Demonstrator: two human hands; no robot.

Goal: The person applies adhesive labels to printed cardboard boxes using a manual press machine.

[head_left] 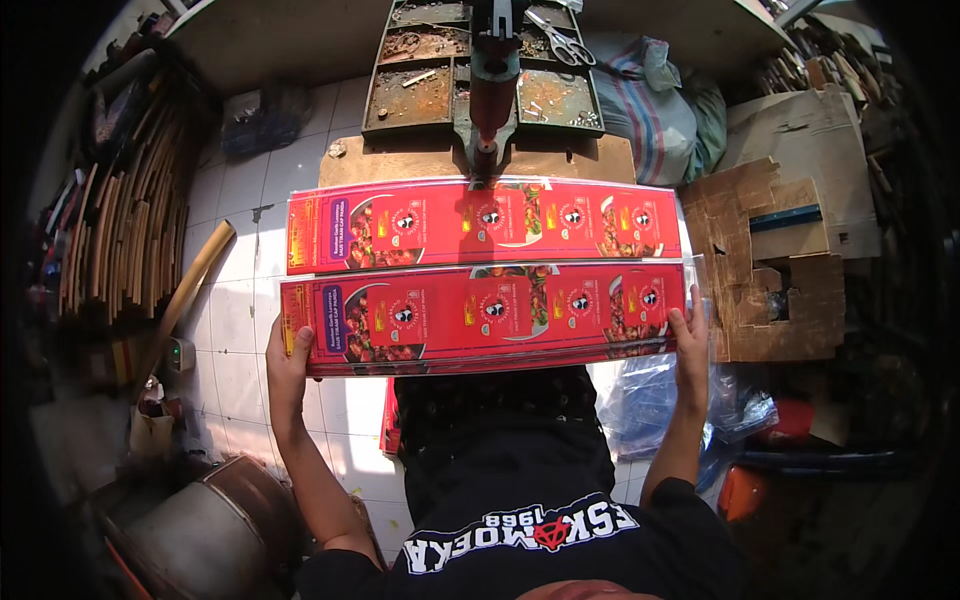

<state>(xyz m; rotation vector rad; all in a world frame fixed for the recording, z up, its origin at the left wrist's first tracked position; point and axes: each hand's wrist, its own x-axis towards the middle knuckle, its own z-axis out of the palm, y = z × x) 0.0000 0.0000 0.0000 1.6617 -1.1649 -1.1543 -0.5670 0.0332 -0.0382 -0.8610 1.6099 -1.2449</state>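
- The tiled floor (240,300) is white and fills the left and middle part of the view, under all the other things.
- A wooden board (420,160) lies far from the person, and a green press machine (492,70) stands at its far edge, with a metal tray (420,95) of rusty small parts around it.
- A near stack of red printed sheets (480,315) is held flat and wide in front of the person, above the lap; it is long from left to right.
- A far stack of red printed sheets (480,225) lies on the wooden board, just beyond the near one and almost touching it.
- A pile of brown cardboard pieces (775,260) stands on the right, close to the right ends of both stacks.
- A striped sack (650,105) lies far right, beside the tray.
- A bundle of wooden strips (115,235) leans on the left side.
- A round metal drum (200,535) is near left, beside the left forearm.
- The left hand (287,360) grasps the left end of the near stack, thumb on top.
- The right hand (690,345) grasps the right end of the same stack, fingers lying over the edge.
- Scissors (560,40) lie on the far tray, right of the machine.
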